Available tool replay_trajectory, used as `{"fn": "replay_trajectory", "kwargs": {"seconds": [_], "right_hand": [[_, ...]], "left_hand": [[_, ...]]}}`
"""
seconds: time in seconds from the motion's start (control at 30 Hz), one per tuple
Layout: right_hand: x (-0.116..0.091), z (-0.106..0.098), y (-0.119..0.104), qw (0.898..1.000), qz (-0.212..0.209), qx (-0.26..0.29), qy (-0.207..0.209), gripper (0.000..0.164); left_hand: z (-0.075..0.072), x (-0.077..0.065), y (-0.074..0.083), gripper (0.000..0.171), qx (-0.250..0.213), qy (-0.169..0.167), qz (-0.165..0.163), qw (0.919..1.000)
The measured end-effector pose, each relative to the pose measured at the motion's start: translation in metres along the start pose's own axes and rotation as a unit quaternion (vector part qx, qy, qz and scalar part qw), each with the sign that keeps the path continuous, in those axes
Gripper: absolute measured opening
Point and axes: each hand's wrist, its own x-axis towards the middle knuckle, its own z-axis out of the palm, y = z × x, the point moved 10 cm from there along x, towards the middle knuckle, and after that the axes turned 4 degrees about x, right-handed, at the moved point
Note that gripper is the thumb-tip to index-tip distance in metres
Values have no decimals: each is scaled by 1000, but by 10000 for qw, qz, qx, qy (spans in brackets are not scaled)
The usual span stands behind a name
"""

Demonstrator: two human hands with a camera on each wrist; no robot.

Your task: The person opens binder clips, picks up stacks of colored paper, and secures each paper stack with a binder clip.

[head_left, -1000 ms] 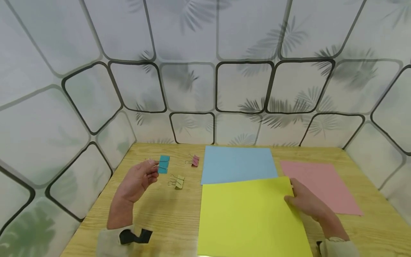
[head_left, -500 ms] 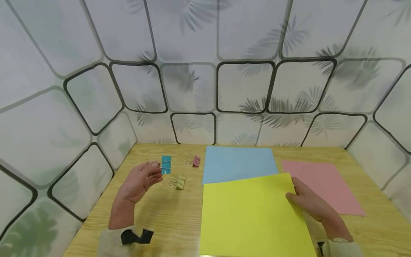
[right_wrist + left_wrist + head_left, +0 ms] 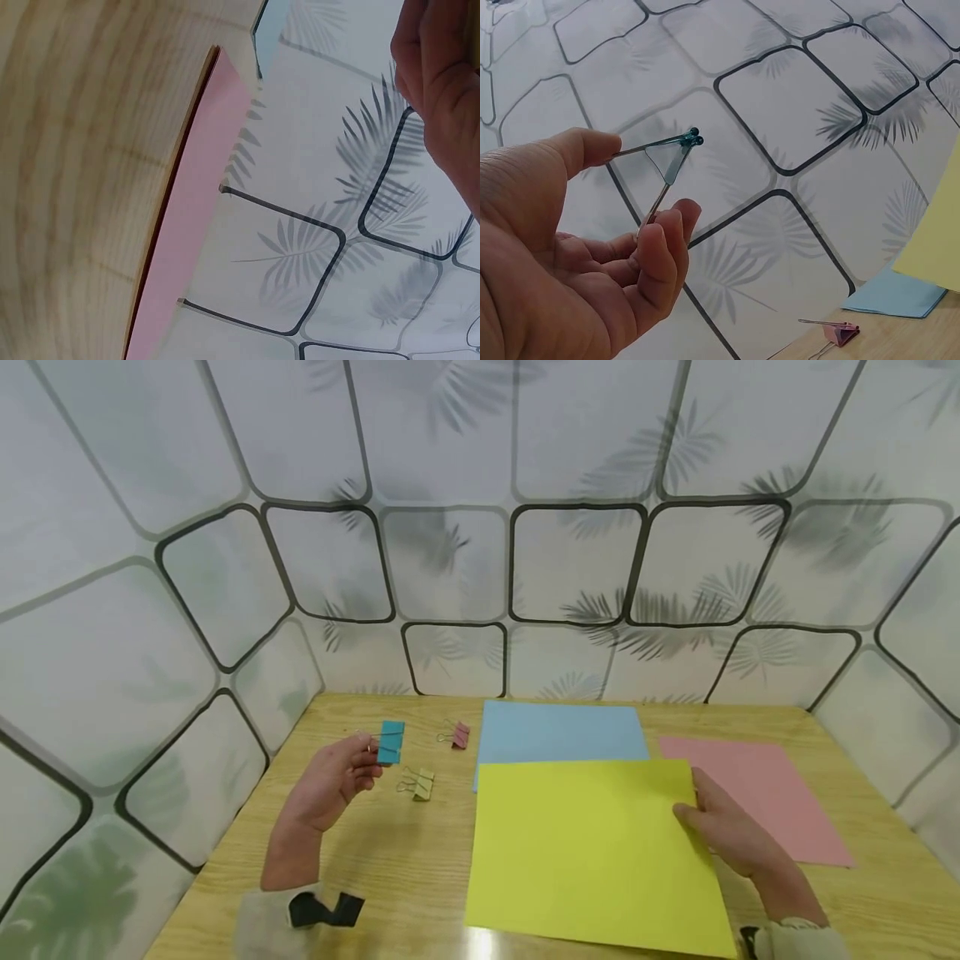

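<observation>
In the head view my left hand (image 3: 324,792) holds a blue binder clip (image 3: 391,742) above the table. Seen from the left wrist, the thumb presses one wire handle and the fingers the other; the clip's (image 3: 677,161) two lips lie close together. My right hand (image 3: 726,833) grips a yellow sheet (image 3: 592,852) by its right edge near the far corner, thumb on top. The sheet is raised off the table, its far edge overlapping a light blue sheet (image 3: 562,731). In the right wrist view only part of the hand (image 3: 450,90) shows.
A pink binder clip (image 3: 460,736) and a pale yellow binder clip (image 3: 422,785) lie on the wooden table (image 3: 405,877), right of my left hand. A pink sheet (image 3: 780,802) lies beyond my right hand. Patterned fabric walls (image 3: 450,568) enclose the table's back and sides.
The yellow sheet has been lifted and shifted away from me, so its near edge now shows and it covers more of the blue sheet. The blue clip has moved slightly right.
</observation>
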Motion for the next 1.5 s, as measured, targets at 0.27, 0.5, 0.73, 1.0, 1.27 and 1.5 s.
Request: {"fn": "replay_trajectory", "kwargs": {"seconds": [0.27, 0.5, 0.73, 1.0, 1.27, 1.5], "right_hand": [[0, -8, -6, 9961, -191, 798, 333, 65], [-2, -19, -20, 9868, -698, 1207, 826, 40], [0, -29, -34, 9717, -792, 1843, 1245, 34], [-1, -31, -52, 9504, -1206, 2585, 1243, 35], [3, -28, -62, 9463, -1265, 2738, 1161, 36], [-3, -36, -62, 9444, -1214, 2744, 1347, 33]], "left_hand": [[0, 3, 0, 29, 121, 94, 19, 9999], [2, 3, 1, 31, 44, 289, -70, 9995], [12, 4, 5, 44, -60, 429, -206, 9989], [40, 7, 15, 47, -57, 91, -45, 9999], [72, 8, 21, 25, -425, -677, 151, 9967], [88, 7, 23, 37, -407, -893, 82, 9951]]}}
